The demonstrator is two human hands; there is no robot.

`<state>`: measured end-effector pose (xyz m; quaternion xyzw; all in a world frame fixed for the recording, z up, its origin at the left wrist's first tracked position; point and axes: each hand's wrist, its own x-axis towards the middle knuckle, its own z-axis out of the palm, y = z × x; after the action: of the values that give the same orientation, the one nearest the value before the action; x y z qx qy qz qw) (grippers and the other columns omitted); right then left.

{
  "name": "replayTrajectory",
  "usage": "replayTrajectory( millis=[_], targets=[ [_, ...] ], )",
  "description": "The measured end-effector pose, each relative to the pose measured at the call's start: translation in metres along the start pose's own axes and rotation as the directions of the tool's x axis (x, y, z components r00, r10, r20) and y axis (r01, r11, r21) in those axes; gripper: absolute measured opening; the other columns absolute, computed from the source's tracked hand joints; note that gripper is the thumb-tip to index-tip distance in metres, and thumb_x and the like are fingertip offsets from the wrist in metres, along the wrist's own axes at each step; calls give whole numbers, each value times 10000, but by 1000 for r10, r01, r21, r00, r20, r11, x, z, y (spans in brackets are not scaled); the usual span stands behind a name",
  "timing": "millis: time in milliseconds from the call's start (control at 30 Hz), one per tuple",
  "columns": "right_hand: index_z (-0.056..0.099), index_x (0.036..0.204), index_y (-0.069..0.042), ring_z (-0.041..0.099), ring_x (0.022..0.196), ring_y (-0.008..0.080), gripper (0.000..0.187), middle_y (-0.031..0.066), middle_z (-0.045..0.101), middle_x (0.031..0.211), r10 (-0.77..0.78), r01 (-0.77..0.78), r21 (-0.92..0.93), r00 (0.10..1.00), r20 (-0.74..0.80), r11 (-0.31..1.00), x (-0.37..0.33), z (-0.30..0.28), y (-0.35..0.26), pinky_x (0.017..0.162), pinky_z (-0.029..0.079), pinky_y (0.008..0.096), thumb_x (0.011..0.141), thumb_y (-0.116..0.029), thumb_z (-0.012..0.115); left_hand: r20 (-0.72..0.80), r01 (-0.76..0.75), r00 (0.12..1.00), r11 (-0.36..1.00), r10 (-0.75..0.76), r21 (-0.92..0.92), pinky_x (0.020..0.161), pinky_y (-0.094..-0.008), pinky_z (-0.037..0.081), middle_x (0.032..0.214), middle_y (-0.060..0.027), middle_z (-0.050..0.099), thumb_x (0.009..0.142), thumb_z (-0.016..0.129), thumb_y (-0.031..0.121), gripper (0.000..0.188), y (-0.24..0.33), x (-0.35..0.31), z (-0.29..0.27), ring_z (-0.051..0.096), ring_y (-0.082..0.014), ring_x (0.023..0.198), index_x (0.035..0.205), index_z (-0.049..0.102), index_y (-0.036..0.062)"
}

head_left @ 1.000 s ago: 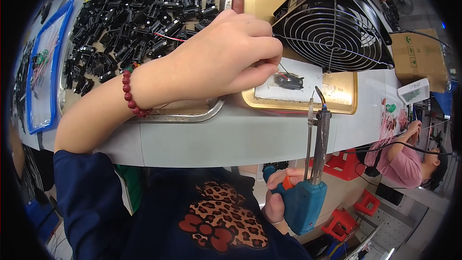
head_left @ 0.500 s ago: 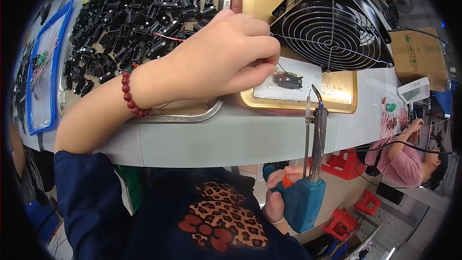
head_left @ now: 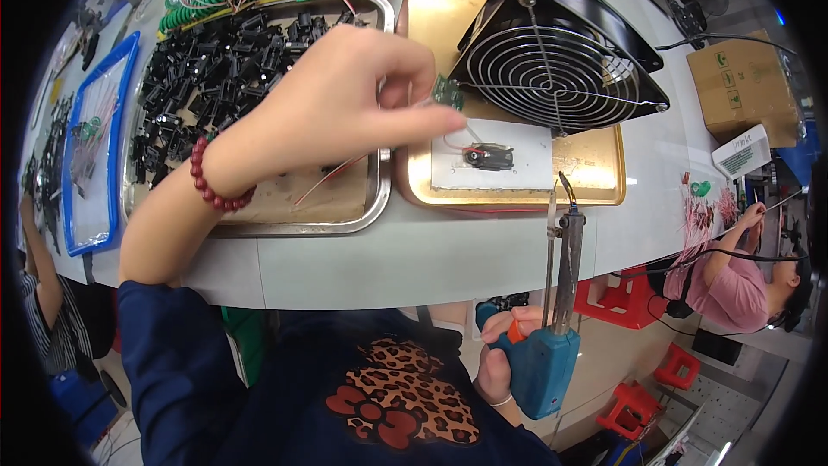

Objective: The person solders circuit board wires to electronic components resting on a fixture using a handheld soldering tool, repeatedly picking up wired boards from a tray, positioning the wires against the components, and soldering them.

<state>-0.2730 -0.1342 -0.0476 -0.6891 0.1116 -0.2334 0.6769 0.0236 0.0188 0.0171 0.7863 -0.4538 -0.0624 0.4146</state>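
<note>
A small green circuit board (head_left: 447,91) was pinched in the fingers (head_left: 423,116) of the left hand (head_left: 332,99), held just above the gold tray (head_left: 604,185) and close in front of the black fan (head_left: 561,56) with its wire grille. Thin wires ran down from the board to a small dark part (head_left: 489,156) lying on a white plate (head_left: 496,164) in that tray. A red bead bracelet (head_left: 216,185) circled the left wrist. The right hand (head_left: 500,354) was down below the edge of the counter (head_left: 431,259), its fingers wrapped shut around the blue grip of a soldering gun (head_left: 552,328), whose metal tip pointed up toward the front edge of the gold tray. To the left, a steel tray (head_left: 345,216) held a heap of black parts (head_left: 216,69), and a blue-rimmed tray (head_left: 90,147) lay beyond it. A cardboard box (head_left: 742,86) stood on the far right of the counter.
</note>
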Motion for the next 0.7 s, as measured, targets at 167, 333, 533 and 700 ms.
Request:
replayTrajectory(
  millis=[167,333,533,700],
  targets=[
    [438,1200,-35,566,781,148,462,67,545,850,16,-16,6,1000,10,1000,2,-4,2,732,444,278,821,-128,685,-80,-188,978,979,194,76,462,-264,336,562,-56,459,814,743,167,241,28,-3,-5,438,-142,488,727,579,13],
    [460,1178,-41,567,750,153,460,66,541,824,-9,9,11,1000,-20,1000,5,7,1,714,436,269,826,-200,708,-230,-215,940,960,253,179,478,-228,343,629,-17,496,863,687,73,118,37,-14,-33,437,-60,527,882,618,-20],
    [404,1202,-12,520,735,149,624,70,533,821,-28,8,-114,984,-175,993,-4,15,2,743,414,297,831,-417,699,-435,60,867,916,-245,-398,602,-186,459,821,-10,623,981,546,127,136,52,-42,-88,586,-56,698,1055,561,14],
    [373,1239,53,521,708,143,586,139,439,1218,-171,174,0,967,-190,985,-1,11,15,624,413,288,819,-240,657,-702,45,656,943,-277,-330,607,-223,479,800,-55,636,942,612,137,196,-12,-92,-164,611,-105,675,1077,605,-6]
  ],
)
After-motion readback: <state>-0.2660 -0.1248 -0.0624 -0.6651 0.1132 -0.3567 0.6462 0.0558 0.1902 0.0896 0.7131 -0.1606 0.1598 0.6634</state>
